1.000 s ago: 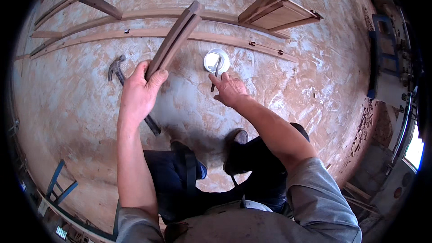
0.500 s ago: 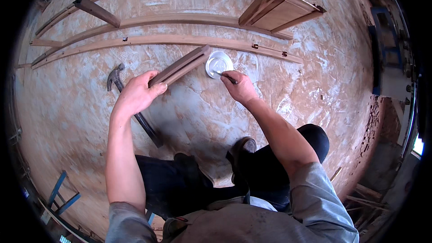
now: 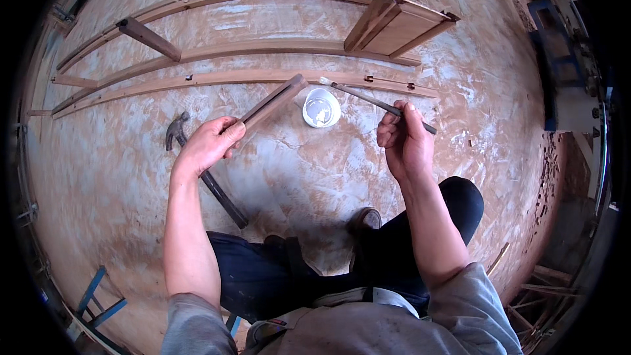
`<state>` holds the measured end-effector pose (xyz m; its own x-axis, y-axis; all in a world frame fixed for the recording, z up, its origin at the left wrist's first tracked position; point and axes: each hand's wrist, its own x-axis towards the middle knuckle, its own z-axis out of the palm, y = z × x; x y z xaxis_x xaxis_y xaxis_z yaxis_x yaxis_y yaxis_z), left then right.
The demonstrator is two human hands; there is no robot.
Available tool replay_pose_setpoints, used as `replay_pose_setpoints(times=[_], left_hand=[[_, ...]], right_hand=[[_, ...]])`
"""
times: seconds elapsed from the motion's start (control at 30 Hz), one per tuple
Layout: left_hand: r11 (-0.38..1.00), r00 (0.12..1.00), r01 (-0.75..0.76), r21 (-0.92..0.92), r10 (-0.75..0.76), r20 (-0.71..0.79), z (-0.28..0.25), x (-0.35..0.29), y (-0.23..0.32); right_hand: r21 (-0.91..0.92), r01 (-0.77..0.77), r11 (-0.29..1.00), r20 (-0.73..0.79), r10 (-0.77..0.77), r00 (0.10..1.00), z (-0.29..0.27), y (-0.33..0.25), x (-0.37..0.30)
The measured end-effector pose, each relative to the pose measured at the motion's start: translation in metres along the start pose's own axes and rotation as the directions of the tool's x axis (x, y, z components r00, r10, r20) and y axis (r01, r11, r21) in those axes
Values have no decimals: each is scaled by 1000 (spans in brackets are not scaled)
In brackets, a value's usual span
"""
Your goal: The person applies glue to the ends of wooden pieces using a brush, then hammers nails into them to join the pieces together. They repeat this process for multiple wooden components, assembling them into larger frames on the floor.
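Observation:
My left hand (image 3: 209, 144) grips the near end of a short grooved wooden rail (image 3: 275, 100), which slants up and away to the right. In my right hand (image 3: 409, 135) is a thin dark-handled brush (image 3: 368, 98), its pale, wet-looking tip pointing left near the rail's far end without touching it. Between and below these two tips stands a small white plastic cup (image 3: 321, 109) with white paste, probably glue, inside. A claw hammer (image 3: 209, 181) lies on the floor beside and partly behind my left hand and forearm.
Beyond the cup lie long wooden rails (image 3: 256, 79) and a partly joined wooden frame with a panel (image 3: 401, 29) at its right end. An upright wooden crosspiece (image 3: 150, 39) rises at its left. Blue metal legs (image 3: 98, 299) stand at lower left; wood scraps (image 3: 549, 283) lie at lower right.
My right hand has lifted the brush out of the cup and moved right, turning its tip toward the rail. The rail in my left hand has rolled slightly.

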<state>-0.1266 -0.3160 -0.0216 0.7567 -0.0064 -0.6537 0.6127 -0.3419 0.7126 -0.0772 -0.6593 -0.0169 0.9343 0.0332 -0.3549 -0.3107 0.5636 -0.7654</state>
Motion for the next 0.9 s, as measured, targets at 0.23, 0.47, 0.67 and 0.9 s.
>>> replay_pose_setpoints(times=[0.23, 0.47, 0.67, 0.9], left_hand=[[993, 995, -102, 55, 101, 26, 10, 4, 5], [985, 991, -135, 106, 135, 13, 9, 2, 5], [985, 994, -107, 137, 107, 4, 9, -7, 11], [992, 993, -119, 33, 119, 13, 6, -2, 7]], right_hand=[[-152, 37, 988, 63, -28, 998, 17, -7, -12], [-214, 52, 976, 56, -41, 998, 7, -4, -16], [-202, 76, 976, 103, -56, 993, 26, -4, -16], [-309, 102, 946, 99, -74, 992, 17, -6, -18]])
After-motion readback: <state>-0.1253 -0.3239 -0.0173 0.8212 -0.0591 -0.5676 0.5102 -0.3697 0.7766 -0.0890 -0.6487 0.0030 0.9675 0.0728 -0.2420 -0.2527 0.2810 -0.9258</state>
